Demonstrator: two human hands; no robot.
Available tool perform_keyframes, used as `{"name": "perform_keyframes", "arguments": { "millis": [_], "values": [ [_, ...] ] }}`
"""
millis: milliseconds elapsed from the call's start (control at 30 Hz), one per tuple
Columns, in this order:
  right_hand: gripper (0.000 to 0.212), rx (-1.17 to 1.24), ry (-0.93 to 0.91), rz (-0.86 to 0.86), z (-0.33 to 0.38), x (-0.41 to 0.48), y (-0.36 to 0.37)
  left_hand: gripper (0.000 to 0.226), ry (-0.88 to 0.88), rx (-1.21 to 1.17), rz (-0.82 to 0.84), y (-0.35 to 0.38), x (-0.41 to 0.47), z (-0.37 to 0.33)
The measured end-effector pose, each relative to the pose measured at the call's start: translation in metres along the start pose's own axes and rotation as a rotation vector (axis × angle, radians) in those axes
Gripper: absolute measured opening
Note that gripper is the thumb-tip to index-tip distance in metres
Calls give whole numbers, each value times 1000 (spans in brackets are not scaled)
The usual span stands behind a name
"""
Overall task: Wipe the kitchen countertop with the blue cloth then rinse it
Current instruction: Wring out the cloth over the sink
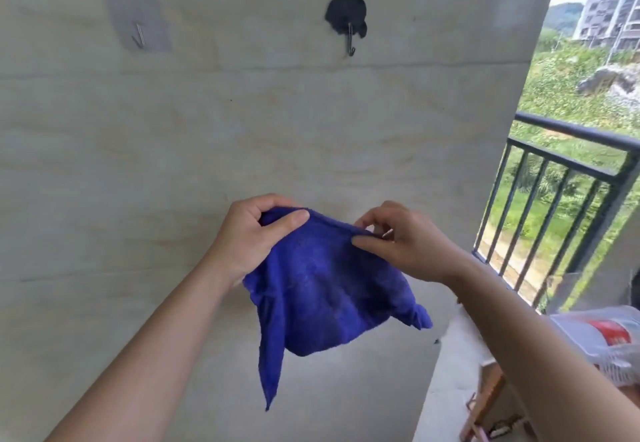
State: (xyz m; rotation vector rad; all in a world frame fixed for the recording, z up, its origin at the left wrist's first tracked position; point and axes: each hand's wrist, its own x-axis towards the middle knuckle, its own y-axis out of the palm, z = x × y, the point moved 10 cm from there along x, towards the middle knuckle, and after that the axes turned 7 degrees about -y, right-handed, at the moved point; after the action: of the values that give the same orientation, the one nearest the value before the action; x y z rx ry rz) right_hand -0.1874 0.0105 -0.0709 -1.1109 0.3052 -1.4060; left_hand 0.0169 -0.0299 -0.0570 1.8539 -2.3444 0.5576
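Both hands up mid-frame: my left hand and right hand pinch the blue cloth below the black hook; loosen either pinch and it drops.

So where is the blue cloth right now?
In the head view the blue cloth hangs mid-frame before the wall, its top edge held by the left hand and right hand, below the black hook.
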Motion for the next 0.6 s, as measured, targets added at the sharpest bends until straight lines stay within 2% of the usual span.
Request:
{"name": "perform_keyframes", "arguments": {
  "millis": [100,233,367,467,600],
  "values": [
    [8,209,108,-63,-10,7,-5,18,-8,24,70,-10,15,5],
    [5,293,137,-93,1,17,-1,8,7,112,153,-10,29,2],
    [8,525,153,-142,6,27,0,8,137,267,112,-13,45,-17],
    [9,338,96,-197,12,29,-15,18,290,314,80,-14,52,-40],
    [6,111,0,-342,29,29,-53,11,301,291,37,-11,61,-63]
  ]
}}
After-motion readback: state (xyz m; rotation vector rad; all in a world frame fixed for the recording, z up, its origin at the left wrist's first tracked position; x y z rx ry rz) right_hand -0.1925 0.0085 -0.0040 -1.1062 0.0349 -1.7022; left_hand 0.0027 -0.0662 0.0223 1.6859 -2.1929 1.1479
